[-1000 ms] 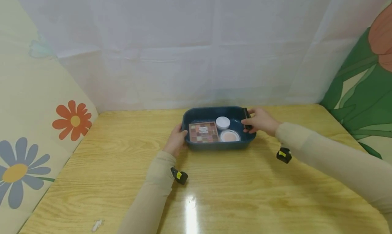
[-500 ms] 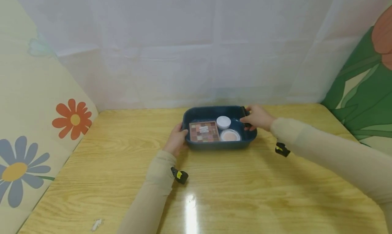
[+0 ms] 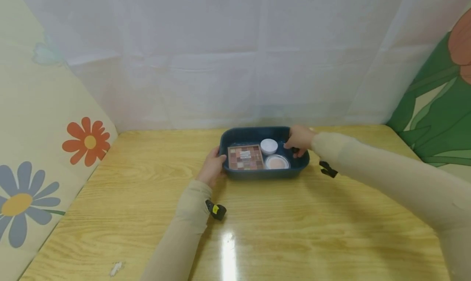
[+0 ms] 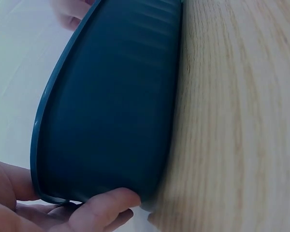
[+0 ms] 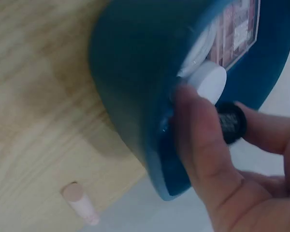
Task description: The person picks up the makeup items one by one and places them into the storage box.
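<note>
A dark blue plastic tub (image 3: 265, 175) sits on the wooden table. My left hand (image 3: 211, 166) grips its left end, thumb at the rim and fingers against the outer wall, as the left wrist view shows too. My right hand (image 3: 300, 138) reaches over the tub's right end. Between its thumb and fingers it pinches a black lipstick tube (image 5: 232, 122), whose round labelled end shows in the right wrist view. Inside the tub lie an eyeshadow palette (image 3: 245, 158), a round white jar (image 3: 269, 146) and a round clear-rimmed compact (image 3: 277, 162) with a pinkish centre.
A small pale pink tube (image 5: 80, 203) stands on the table behind the tub's right end. A white cloth (image 3: 184, 68) hangs along the table's back edge. Flower-printed panels (image 3: 88, 142) flank both sides. A small white mark (image 3: 116, 268) shows at the table's front left.
My right hand has moved slightly left and lower into the tub's right end, carrying the black lipstick tube, now mostly hidden in the head view. My left hand stays in place.
</note>
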Demonstrator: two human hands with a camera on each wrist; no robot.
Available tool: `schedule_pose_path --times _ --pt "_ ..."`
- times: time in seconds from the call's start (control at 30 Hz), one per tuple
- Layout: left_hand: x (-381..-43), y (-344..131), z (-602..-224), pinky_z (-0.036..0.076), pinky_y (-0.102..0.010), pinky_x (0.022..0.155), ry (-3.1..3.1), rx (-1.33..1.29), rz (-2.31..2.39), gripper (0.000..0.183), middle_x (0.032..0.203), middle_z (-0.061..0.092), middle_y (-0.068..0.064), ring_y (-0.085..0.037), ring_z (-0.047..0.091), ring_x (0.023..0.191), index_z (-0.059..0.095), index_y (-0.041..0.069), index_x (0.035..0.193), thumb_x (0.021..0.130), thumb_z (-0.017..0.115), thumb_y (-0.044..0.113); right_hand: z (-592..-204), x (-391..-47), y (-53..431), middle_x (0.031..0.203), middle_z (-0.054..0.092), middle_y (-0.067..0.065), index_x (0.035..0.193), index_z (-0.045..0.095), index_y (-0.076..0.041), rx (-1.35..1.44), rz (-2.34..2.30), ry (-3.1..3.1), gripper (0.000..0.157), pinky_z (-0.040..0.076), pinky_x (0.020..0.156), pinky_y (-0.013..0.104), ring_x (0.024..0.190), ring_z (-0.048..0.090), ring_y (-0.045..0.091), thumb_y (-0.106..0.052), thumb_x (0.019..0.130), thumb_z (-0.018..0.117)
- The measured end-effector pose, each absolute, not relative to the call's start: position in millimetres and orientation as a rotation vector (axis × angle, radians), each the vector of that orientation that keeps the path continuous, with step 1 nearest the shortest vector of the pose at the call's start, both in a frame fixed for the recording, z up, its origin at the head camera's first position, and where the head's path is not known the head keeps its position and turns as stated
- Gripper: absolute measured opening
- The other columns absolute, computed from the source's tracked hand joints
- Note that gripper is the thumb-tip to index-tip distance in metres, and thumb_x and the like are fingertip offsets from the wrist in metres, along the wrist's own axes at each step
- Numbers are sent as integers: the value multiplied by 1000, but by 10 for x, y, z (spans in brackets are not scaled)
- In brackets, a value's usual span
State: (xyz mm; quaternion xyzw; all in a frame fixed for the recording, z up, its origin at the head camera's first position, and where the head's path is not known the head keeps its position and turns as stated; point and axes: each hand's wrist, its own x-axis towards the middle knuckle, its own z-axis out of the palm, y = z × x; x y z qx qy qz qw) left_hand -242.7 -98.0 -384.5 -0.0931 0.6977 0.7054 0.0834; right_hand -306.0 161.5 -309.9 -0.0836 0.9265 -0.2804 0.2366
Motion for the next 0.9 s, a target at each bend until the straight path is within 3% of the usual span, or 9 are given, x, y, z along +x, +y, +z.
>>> schedule_pose_path --times 0.1,0.23,0.47,0.7,0.9 --pt "-2433 -984 -3865 46 -59 90 2100 -264 2099 49 150 38 -18 -39 49 122 30 5 151 102 35 6 -3083 -3125 1595 71 56 18 86 51 10 -216 -715 2508 16 56 49 29 48 63 16 -1 91 61" --pt "-2448 -1000 -3907 49 -57 86 2112 -235 2102 48 150 39 -16 -34 52 118 33 8 150 102 36 8 -3091 -3216 1560 76 54 19 94 47 11 -179 -688 2482 18 55 47 26 46 61 16 -1 90 60" --pt "-2425 -982 -3841 44 -61 93 2088 -277 2092 48 151 36 -19 -39 45 126 30 4 151 102 34 5 -3128 -3290 1472 76 52 21 105 43 16 -141 -681 2481 28 54 45 24 44 61 18 1 90 60" --pt "-2428 -983 -3842 43 -62 94 2069 -285 2090 49 152 34 -20 -40 44 128 29 3 151 103 34 5 -3197 -3402 1422 115 47 34 119 40 18 -36 -687 2471 39 58 54 32 54 66 29 3 90 60" --pt "-2427 -978 -3837 42 -63 94 2074 -284 2095 48 152 34 -20 -40 43 128 29 3 150 103 34 5 -3328 -3556 1388 116 46 33 116 44 17 16 -687 2490 36 59 57 36 59 67 35 5 87 62"
